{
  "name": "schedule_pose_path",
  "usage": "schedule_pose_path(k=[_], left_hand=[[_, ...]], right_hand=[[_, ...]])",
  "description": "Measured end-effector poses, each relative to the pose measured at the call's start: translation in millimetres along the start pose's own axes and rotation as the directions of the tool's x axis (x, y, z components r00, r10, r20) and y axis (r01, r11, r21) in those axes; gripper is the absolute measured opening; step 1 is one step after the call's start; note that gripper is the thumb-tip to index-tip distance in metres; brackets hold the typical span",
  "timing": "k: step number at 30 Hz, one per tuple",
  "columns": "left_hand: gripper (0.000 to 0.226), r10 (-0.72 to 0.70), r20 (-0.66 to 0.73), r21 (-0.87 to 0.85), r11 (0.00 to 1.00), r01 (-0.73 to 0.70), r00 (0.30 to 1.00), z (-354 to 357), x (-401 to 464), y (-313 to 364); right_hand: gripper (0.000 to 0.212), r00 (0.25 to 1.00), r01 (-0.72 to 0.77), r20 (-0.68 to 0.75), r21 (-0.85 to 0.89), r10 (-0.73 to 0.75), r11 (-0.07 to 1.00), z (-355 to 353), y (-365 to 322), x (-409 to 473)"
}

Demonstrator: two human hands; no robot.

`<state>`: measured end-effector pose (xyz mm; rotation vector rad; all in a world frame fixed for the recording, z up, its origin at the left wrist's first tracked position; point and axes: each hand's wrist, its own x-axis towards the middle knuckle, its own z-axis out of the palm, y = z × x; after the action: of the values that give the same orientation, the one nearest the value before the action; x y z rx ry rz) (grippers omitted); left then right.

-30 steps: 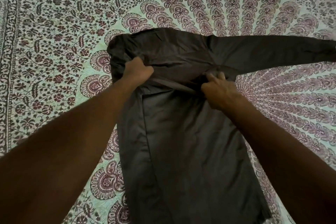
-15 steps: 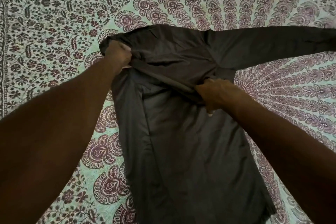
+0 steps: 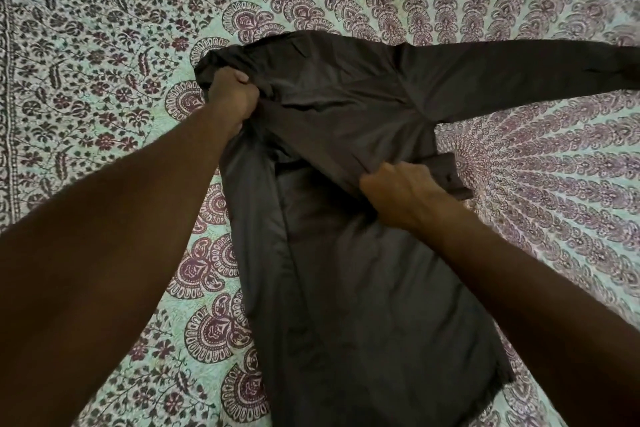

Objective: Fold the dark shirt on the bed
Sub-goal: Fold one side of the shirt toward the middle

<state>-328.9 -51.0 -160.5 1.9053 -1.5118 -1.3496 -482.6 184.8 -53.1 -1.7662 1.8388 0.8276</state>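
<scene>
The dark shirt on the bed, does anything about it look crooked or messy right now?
Yes. The dark shirt is lopsided: one sleeve stretches flat to the right, while the other shoulder is bunched in the left hand. The right hand grips a fold mid-chest, leaving diagonal creases. No damage visible.

Dim, soft indoor light with wide-angle bending at the edges.

The mint-green bedspread with maroon paisley print (image 3: 104, 55) reads brightest at upper centre and left; no hard shadows or glare show. The dark grey long-sleeved cotton shirt (image 3: 363, 281) keeps only faint fold detail, with a slight sheen. Both bare forearms fall nearly black low in the frame. Pattern lines curve at the borders, and corners look softer than the centre.
</scene>
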Motion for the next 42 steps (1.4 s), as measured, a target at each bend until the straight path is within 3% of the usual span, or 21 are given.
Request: schedule_pose_path(k=[2,5,8,11,14,15,17,19,23,26,29,33,35,37,40,42], left_hand=[[0.047,-0.047,0.062,-0.083,0.995,0.052,0.997,0,-14,4],[0.072,-0.023,0.136,-0.062,0.998,0.032,0.991,1,-30,3],[0.078,0.041,0.114,-0.036,0.999,-0.037,0.993,-2,-37,-10],[0.070,0.039,0.125,-0.038,0.999,-0.035,0.991,-2,-47,-25],[0.065,0.034,0.157,-0.037,0.999,-0.028,0.987,-2,-57,-43],[0.064,0.030,0.158,-0.053,0.998,-0.022,0.987,-2,-61,-49],[0.061,0.028,0.164,-0.088,0.996,-0.014,0.986,-2,-67,-60],[0.053,0.042,0.171,-0.111,0.994,-0.023,0.984,0,-76,-68],[0.026,0.055,0.154,-0.055,0.997,-0.047,0.987,5,-92,-85],[0.019,0.021,0.188,-0.035,0.999,-0.015,0.982,9,-110,-94],[0.015,-0.022,0.225,-0.036,0.999,0.031,0.974,16,-137,-103],[0.014,-0.024,0.382,-0.018,0.999,0.033,0.924,28,-180,-131],[0.013,0.008,0.404,0.015,1.000,-0.015,0.915,34,-202,-144],[0.016,0.031,0.341,-0.011,1.000,-0.029,0.940,36,-220,-149],[0.041,-0.003,0.249,-0.129,0.991,0.036,0.968,33,-244,-146],[0.070,0.008,0.240,-0.164,0.986,0.033,0.971,29,-259,-147]], right_hand=[[0.031,0.999,0.052,0.015,0.033,-0.052,0.998,7,-15,-5],[0.033,0.991,0.105,0.069,0.177,-0.119,0.979,24,-37,-9],[0.052,0.985,0.074,0.113,0.407,-0.131,0.910,48,-47,-4],[0.046,1.000,-0.003,-0.010,0.620,0.012,0.785,68,-44,6],[0.035,0.912,-0.062,-0.299,0.576,0.281,0.815,86,-25,10],[0.040,0.879,-0.139,-0.316,0.545,0.356,0.827,93,-16,8],[0.056,0.897,-0.262,-0.164,0.551,0.410,0.793,103,1,4],[0.071,0.932,-0.298,-0.009,0.549,0.362,0.781,112,12,-2],[0.101,0.953,-0.300,0.109,0.454,0.282,0.839,118,17,-17],[0.097,0.951,-0.303,0.167,0.346,0.259,0.888,122,11,-28],[0.078,0.966,-0.235,0.203,0.429,0.160,0.872,132,2,-33],[0.054,0.974,-0.226,0.152,0.681,0.167,0.697,136,-12,-57],[0.056,0.963,-0.245,0.127,0.782,0.239,0.574,144,-21,-73],[0.066,0.949,-0.228,0.103,0.874,0.297,0.428,158,-29,-87],[0.072,0.942,-0.164,0.111,0.976,0.317,0.147,175,-39,-103],[0.040,0.961,-0.122,0.126,0.992,0.247,-0.028,178,-48,-114]])
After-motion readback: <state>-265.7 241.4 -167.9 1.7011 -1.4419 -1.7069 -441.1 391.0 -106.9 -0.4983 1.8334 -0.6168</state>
